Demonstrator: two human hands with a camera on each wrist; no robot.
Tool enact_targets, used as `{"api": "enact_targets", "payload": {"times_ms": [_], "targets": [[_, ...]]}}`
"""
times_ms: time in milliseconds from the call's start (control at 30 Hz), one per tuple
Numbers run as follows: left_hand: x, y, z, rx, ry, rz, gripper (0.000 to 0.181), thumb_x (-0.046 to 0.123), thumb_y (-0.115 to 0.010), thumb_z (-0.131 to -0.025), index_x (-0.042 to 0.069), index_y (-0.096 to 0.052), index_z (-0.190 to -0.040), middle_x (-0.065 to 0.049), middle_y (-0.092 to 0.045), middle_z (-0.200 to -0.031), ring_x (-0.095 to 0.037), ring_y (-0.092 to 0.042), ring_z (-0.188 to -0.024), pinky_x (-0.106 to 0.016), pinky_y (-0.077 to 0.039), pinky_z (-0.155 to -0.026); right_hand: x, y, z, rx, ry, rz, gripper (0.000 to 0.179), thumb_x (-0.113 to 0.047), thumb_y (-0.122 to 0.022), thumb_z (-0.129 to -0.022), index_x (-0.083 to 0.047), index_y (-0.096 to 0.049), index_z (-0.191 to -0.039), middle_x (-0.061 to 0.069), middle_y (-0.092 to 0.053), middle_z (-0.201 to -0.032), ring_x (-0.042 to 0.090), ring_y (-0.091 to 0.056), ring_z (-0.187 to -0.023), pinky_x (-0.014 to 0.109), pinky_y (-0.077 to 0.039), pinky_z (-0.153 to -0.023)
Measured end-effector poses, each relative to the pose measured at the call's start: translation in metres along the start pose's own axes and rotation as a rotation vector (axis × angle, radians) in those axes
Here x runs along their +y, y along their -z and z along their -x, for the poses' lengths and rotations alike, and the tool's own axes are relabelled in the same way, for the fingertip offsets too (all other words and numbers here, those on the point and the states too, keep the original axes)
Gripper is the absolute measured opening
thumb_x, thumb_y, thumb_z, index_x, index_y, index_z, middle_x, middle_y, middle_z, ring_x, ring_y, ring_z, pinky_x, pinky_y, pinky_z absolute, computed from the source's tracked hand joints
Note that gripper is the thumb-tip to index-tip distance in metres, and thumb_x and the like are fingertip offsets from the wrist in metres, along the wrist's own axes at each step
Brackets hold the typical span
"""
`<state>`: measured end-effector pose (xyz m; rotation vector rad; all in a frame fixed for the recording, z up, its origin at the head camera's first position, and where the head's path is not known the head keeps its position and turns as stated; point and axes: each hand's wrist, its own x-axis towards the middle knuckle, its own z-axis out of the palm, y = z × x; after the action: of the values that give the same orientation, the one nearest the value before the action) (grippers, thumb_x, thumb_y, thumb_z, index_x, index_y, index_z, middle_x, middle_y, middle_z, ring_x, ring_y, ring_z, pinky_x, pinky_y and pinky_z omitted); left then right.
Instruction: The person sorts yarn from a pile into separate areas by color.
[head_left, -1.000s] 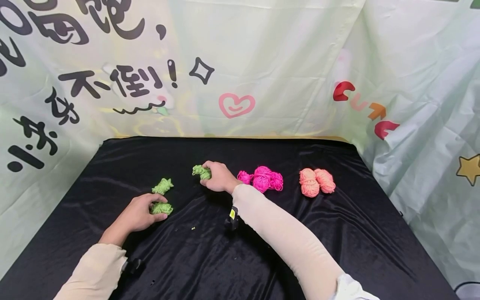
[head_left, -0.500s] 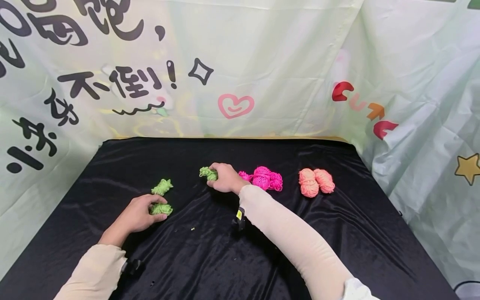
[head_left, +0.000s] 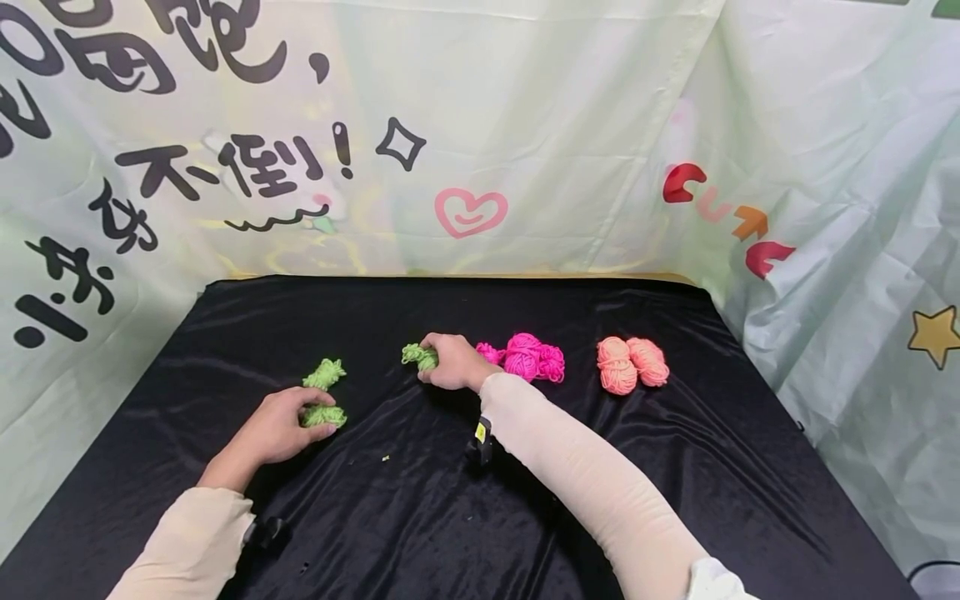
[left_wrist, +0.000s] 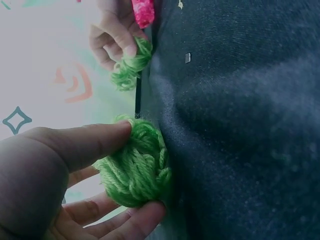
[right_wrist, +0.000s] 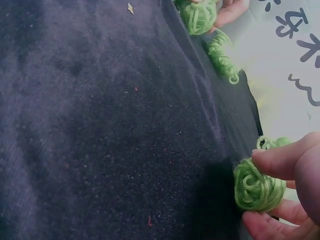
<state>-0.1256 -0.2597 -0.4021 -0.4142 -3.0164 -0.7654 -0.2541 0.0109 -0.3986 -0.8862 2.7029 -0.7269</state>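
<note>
My left hand (head_left: pixel 281 425) pinches a small green yarn ball (left_wrist: pixel 137 167) between thumb and fingers, low against the black cloth at the left. Just beyond it lies another green yarn ball (head_left: pixel 324 374), loosely wound, with a looped end in the right wrist view. Farther right, my right hand (head_left: pixel 456 364) grips a third green yarn ball (right_wrist: pixel 257 187), thumb on one side and fingertips on the other. Its loose loops (head_left: pixel 412 354) stick out to the left of the fingers. That hand partly overlaps the magenta yarn balls (head_left: pixel 522 357) behind it in the head view.
Two peach yarn balls (head_left: pixel 618 367) lie side by side at the right. Black cloth (head_left: pixel 360 533) with soft creases covers the table, and a tiny pale scrap (head_left: pixel 386 457) lies near its middle. A printed curtain (head_left: pixel 570 142) hangs behind and along the sides.
My right hand has carried its green yarn ball to the right, closer to the magenta yarn, then slightly down toward the near side. The left hand stays on its yarn ball.
</note>
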Motion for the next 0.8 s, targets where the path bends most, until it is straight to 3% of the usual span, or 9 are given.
{"api": "enact_targets", "payload": {"times_ms": [367,800], "targets": [[0.006,0.002,-0.006,0.020,-0.001,0.005,0.027,0.020,-0.079,-0.081,0.009,-0.070,-0.103,-0.009,-0.066,-0.100,-0.026,-0.061,-0.081,-0.046,-0.049,-0.073,0.003,-0.004,-0.001,-0.009,0.003,0.010,0.041,-0.022,-0.073,-0.086,-0.007,-0.061,-0.122,0.006,-0.065,-0.112,0.019,-0.057,-0.097,0.029,-0.046,-0.087],[0.010,-0.001,-0.027,0.045,-0.029,0.005,0.027,0.020,-0.077,-0.082,0.007,-0.069,-0.104,-0.010,-0.066,-0.098,-0.027,-0.060,-0.083,-0.047,-0.048,-0.074,0.003,-0.005,-0.001,0.002,0.001,0.031,0.042,-0.022,-0.074,-0.085,-0.008,-0.062,-0.123,0.006,-0.065,-0.113,0.019,-0.058,-0.099,0.028,-0.046,-0.088]]}}
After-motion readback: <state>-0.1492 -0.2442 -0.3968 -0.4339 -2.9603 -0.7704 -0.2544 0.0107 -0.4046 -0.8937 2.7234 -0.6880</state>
